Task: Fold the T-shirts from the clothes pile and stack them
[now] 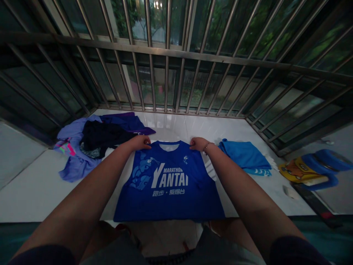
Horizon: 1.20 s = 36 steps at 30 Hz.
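A blue sleeveless running shirt (168, 206) lies spread flat on the white tiled ledge, its neckline away from me and its hem at the near edge. White "Marathon Yantai" lettering runs across its front. My left hand (141, 142) pinches the left shoulder of the shirt, thumb and fingers closed on the fabric. At the opposite shoulder, my right hand (199, 144) pinches the cloth in the same way; a thin bracelet circles that wrist. Both arms reach forward on either side of the shirt.
Left of the shirt is a loose heap of clothes, with a lavender garment (73, 167), a black one (106, 134) and a purple-blue one (124, 121). Folded blue clothing (245, 154) lies right, near a yellow-and-blue item (306, 169). Metal window bars (171, 53) rise behind the ledge.
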Available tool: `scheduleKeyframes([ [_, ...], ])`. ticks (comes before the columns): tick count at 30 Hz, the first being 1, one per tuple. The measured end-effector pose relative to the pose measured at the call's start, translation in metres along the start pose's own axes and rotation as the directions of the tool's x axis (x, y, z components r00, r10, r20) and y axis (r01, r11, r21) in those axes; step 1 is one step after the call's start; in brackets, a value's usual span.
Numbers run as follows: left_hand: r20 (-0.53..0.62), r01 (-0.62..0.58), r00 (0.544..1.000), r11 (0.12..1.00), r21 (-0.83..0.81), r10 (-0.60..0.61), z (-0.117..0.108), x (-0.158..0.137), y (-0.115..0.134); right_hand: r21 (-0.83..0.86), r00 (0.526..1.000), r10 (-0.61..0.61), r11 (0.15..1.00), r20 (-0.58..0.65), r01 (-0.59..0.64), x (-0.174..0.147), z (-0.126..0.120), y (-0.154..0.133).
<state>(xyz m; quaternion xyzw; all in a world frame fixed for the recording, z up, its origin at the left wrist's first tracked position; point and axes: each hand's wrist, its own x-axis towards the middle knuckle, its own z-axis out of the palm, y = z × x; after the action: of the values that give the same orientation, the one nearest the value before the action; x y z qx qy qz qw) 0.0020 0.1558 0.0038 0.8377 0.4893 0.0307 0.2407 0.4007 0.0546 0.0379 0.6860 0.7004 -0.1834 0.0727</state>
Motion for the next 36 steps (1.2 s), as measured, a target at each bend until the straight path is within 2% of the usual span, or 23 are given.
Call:
scheduleKeyframes([
  [6,-0.022,0.025,0.999,1.000,-0.007,-0.025,-0.002,0.008,0.002,-0.026,1.000,-0.011,1.000,0.018,0.012,0.007,0.001,0.002],
  [12,-0.122,0.023,0.992,0.999,0.024,-0.020,-0.004,0.032,0.010,-0.053,0.994,0.069,0.996,-0.087,-0.074,0.023,0.002,0.006],
  [17,-0.202,0.042,0.979,0.999,0.033,-0.035,-0.008,0.058,0.014,-0.007,0.971,0.143,0.989,-0.191,-0.147,0.032,0.000,0.012],
  [24,-0.239,0.002,0.971,0.999,0.043,0.008,-0.015,0.078,0.019,0.051,0.973,0.070,0.997,-0.221,-0.060,0.039,-0.011,0.026],
  [28,-0.255,-0.062,0.964,0.997,0.042,0.070,-0.018,0.069,0.026,0.056,0.966,0.044,0.998,-0.256,-0.031,0.038,-0.015,0.035],
  [31,-0.284,-0.135,0.949,0.990,0.039,0.140,-0.020,0.050,0.031,0.048,0.948,-0.012,0.998,-0.317,0.029,0.028,-0.017,0.036],
  [33,-0.327,-0.219,0.918,0.975,0.046,0.222,-0.019,0.030,0.033,0.036,0.929,-0.059,0.996,-0.366,0.078,0.014,-0.016,0.037],
  [36,-0.399,-0.347,0.840,0.929,0.125,0.367,-0.008,-0.013,0.030,0.016,0.899,-0.131,0.988,-0.418,0.151,-0.020,-0.009,0.040],
])
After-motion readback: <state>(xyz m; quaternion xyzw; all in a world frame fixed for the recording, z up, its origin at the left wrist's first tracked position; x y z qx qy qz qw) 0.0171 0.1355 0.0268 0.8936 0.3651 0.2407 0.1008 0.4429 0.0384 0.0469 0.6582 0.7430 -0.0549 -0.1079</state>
